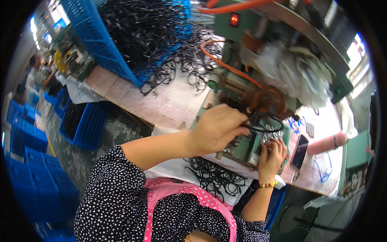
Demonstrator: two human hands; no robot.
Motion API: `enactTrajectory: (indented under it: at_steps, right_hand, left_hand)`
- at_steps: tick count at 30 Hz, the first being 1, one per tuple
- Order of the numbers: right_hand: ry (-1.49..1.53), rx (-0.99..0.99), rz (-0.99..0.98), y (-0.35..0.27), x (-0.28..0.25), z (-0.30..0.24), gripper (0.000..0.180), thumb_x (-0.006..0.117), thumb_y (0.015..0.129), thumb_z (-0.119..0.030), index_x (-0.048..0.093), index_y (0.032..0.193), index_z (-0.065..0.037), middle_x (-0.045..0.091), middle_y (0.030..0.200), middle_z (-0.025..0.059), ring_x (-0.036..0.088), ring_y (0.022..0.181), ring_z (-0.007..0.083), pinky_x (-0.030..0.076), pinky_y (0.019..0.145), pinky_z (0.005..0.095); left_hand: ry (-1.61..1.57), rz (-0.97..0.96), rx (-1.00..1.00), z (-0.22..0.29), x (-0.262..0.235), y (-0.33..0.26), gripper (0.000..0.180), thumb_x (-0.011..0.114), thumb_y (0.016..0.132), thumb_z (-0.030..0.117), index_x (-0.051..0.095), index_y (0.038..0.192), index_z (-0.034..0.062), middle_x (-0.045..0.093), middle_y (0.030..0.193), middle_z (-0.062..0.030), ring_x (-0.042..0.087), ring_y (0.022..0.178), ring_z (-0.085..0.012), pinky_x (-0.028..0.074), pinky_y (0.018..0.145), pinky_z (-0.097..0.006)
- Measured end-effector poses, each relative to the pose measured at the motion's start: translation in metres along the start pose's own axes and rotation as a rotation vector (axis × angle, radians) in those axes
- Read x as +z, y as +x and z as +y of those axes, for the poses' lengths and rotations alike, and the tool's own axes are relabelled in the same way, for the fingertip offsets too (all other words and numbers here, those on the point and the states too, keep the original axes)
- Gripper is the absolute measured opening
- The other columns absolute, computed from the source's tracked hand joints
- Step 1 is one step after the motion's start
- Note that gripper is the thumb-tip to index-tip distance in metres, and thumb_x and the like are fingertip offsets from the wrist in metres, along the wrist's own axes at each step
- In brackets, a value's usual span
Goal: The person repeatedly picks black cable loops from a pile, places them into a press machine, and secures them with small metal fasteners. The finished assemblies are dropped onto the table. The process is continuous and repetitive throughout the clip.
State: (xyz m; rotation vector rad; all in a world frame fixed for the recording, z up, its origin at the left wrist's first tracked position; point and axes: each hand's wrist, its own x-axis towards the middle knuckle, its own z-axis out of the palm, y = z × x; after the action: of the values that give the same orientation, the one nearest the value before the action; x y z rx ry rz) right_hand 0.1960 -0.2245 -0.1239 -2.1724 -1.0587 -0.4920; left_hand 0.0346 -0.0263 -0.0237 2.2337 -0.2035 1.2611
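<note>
Closest to the camera, a black top with white dots (111, 193) and a pink apron (219, 207) with dotted straps fill the lower edge. At far left, blue plastic crates (38, 177) stand on the floor, and a co-worker (42, 76) is blurred in the background. Toward the middle, another blue crate (102, 48) sits on the tabletop (157, 105), heaped with thin black bands (137, 32), many of which spill out in curls beside it. Below, a white cloth (173, 167) lies near the apron, with more black loops (217, 177) tangled on it. The left hand (219, 127) reaches across the front of a green press machine (223, 30), its grip pinched between thumb and fingers on one black loop (264, 130), which extends rightward over the machine's bed. Above hang an orange hose (225, 62) and clear plastic bags (298, 68), near a glowing red switch (234, 19). Under the loop, the right hand (272, 157), with a beaded bracelet (268, 184) at its wrist, bends its fingers beside small silvery metal pieces (267, 136); whether its grip has taken one cannot be told. Farther right lie a dark smartphone (300, 152), a pink bottle (327, 143) on its side and a blue cord (323, 173).
</note>
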Motion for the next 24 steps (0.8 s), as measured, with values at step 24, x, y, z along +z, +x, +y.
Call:
enactTrajectory:
  at_steps: [24]
  right_hand:
    - [0.342,0.207,0.261,-0.016,0.013,0.005,0.011,0.064,0.090,0.002,0.069,0.100,0.001,0.067,0.092,0.0070,0.060,0.085,0.0164,0.049,0.076,0.0279]
  left_hand:
    - [0.639,-0.631,-0.200,-0.139,-0.065,-0.118,0.016,0.068,0.075,0.010,0.059,0.087,0.0091,0.059,0.096,-0.0075,0.058,0.094,-0.0291,0.049,0.079,-0.040]
